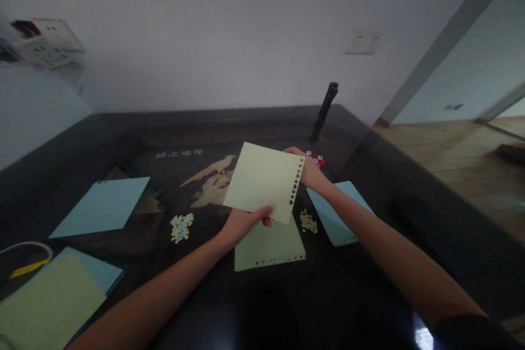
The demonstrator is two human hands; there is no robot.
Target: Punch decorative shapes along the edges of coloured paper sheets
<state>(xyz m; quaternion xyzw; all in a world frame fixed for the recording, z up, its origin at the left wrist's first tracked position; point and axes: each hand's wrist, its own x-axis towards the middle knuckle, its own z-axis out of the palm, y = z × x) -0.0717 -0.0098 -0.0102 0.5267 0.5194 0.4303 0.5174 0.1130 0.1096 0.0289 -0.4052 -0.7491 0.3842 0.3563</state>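
Note:
A pale yellow-green sheet (262, 178) with small shaped holes along its right edge is held tilted above the dark table. My left hand (245, 223) pinches its lower edge, thumb on top. At the sheet's upper right, behind the punched edge, is my right hand (308, 168); its fingertips are mostly hidden by the paper. Below lie similar green sheets (268, 243), with holes along their near edge. Small heaps of paper cutouts lie left (181, 228) and right (308, 221) of them.
Blue sheets (102, 206) lie at left, and a blue stack (338, 212) at right. Green paper (53, 303) covers the near left. A black upright object (325, 111) stands at the back right, and small red figures (320, 161) sit beyond my right hand.

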